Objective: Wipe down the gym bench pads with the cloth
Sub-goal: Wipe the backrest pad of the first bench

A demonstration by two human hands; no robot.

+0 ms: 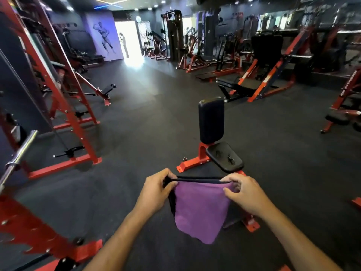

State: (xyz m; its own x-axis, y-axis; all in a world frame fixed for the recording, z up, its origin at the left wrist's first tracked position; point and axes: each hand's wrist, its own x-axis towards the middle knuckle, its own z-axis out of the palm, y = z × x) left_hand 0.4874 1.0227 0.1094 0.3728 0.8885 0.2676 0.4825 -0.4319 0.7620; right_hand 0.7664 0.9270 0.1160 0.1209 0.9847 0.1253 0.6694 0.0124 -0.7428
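Note:
A purple cloth with a dark edge hangs stretched between my hands in the lower middle of the view. My left hand pinches its top left corner and my right hand pinches its top right corner. Just beyond the cloth stands a small upright bench on a red frame. Its black back pad stands upright and its black seat pad lies below it, with small marks on top. Neither hand touches the bench.
A red rack with a steel barbell stands at the left. More red machines and a black bench line the right side. Dark rubber floor stretches toward a bright doorway where a person stands.

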